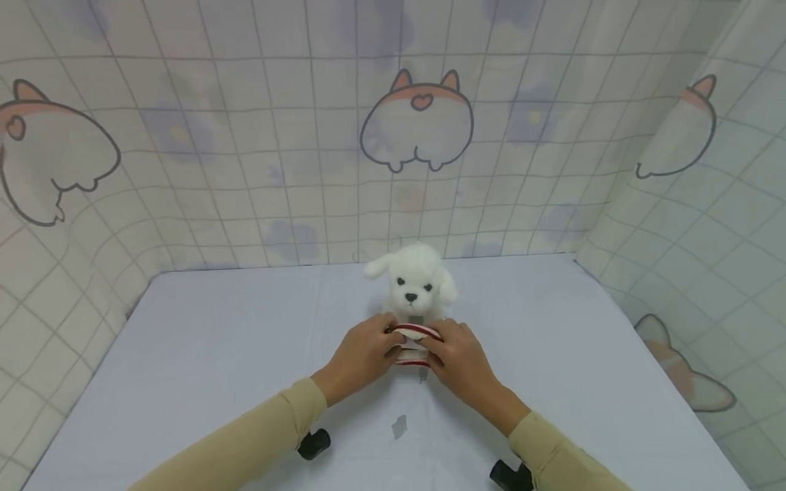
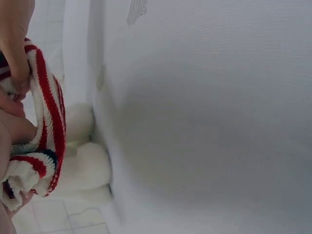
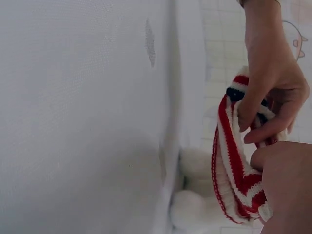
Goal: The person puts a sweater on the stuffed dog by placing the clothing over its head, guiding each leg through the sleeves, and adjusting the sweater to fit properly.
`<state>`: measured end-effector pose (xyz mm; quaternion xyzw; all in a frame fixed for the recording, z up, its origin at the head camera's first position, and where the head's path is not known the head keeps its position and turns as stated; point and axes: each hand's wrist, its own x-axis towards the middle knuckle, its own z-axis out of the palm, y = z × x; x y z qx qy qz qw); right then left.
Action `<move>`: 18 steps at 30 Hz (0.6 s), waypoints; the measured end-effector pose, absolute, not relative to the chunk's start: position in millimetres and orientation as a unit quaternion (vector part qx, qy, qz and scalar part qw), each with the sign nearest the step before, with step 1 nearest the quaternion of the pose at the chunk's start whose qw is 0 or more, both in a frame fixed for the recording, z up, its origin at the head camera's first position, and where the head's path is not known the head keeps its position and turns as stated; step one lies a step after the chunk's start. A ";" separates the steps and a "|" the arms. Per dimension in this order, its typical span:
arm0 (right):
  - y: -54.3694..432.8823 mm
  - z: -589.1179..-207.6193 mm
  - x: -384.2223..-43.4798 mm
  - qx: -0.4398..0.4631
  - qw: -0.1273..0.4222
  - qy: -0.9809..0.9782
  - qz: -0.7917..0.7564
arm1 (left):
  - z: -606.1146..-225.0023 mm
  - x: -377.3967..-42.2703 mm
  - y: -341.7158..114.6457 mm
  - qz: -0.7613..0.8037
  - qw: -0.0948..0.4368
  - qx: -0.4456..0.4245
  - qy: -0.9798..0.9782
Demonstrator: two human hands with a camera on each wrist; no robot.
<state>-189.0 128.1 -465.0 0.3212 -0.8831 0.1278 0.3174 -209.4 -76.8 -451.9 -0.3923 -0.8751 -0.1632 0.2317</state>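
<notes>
A white plush dog (image 1: 419, 276) sits upright facing me, its lower body hidden behind the hands and knitwear; its fluffy paws (image 2: 95, 165) show in the left wrist view. In front of it is a small knitted sweater (image 3: 229, 146), white with red and navy stripes. My left hand (image 1: 366, 346) grips one side of the sweater's opening. The other side is pinched by my right hand (image 1: 460, 358), thumb curled into the opening. Between the two hands the knit is spread into a loop, close before the dog's chest.
A white cloth covers the table (image 1: 233, 341), with a grey patch (image 1: 400, 427) on it nearer me. Behind and at both sides hang curtains (image 1: 295, 136) with a grid and cartoon print. Black wrist devices (image 1: 314, 444) sit beneath both sleeves.
</notes>
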 end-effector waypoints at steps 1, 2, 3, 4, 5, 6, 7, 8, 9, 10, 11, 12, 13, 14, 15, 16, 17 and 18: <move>128.3 -463.6 -189.0 0.323 0.326 -0.879 0.132 | -451.1 -209.4 -76.8 -0.158 0.246 -0.396 -0.871; 128.4 -462.4 -189.2 0.325 0.334 -0.874 0.137 | -450.0 -209.5 -76.6 -0.153 0.260 -0.399 -0.866; 128.6 -460.9 -189.5 0.325 0.343 -0.870 0.141 | -448.5 -209.6 -76.5 -0.148 0.273 -0.401 -0.862; 128.7 -459.2 -189.6 0.324 0.351 -0.867 0.145 | -446.2 -209.7 -76.2 -0.144 0.286 -0.404 -0.857; 128.9 -457.4 -189.9 0.323 0.359 -0.863 0.148 | -443.4 -209.8 -75.9 -0.140 0.301 -0.405 -0.852; 128.9 -455.4 -190.5 0.320 0.366 -0.861 0.150 | -440.7 -210.1 -75.4 -0.135 0.315 -0.405 -0.848; 128.9 -453.2 -191.1 0.318 0.374 -0.858 0.151 | -437.7 -210.4 -75.0 -0.128 0.329 -0.403 -0.844; 128.8 -451.1 -191.9 0.317 0.382 -0.855 0.152 | -434.8 -210.9 -74.6 -0.124 0.342 -0.401 -0.841; 128.7 -449.1 -192.9 0.316 0.390 -0.851 0.151 | -432.0 -211.5 -74.2 -0.118 0.354 -0.399 -0.837; 128.5 -447.0 -193.8 0.315 0.398 -0.849 0.150 | -429.8 -212.4 -73.9 -0.113 0.365 -0.397 -0.834; 128.3 -445.1 -194.9 0.313 0.405 -0.846 0.149 | -427.7 -213.3 -73.5 -0.106 0.375 -0.395 -0.832; 128.0 -443.1 -195.9 0.312 0.411 -0.844 0.148 | -425.9 -214.3 -73.3 -0.100 0.382 -0.393 -0.831; 127.5 -441.4 -197.2 0.310 0.418 -0.841 0.147 | -424.4 -215.5 -73.3 -0.094 0.388 -0.392 -0.829; 127.0 -439.6 -198.3 0.309 0.422 -0.839 0.146 | -422.9 -217.0 -73.1 -0.090 0.393 -0.392 -0.827; 126.5 -438.1 -199.5 0.307 0.426 -0.839 0.146 | -421.8 -218.4 -73.1 -0.084 0.398 -0.390 -0.826; 126.0 -436.5 -200.6 0.305 0.427 -0.839 0.145 | -420.9 -220.0 -73.0 -0.078 0.403 -0.388 -0.825; 125.4 -435.1 -201.7 0.303 0.429 -0.839 0.143 | -419.8 -221.5 -72.8 -0.072 0.407 -0.386 -0.825; 124.8 -434.0 -202.9 0.300 0.430 -0.840 0.141 | -418.8 -223.0 -72.6 -0.067 0.411 -0.384 -0.824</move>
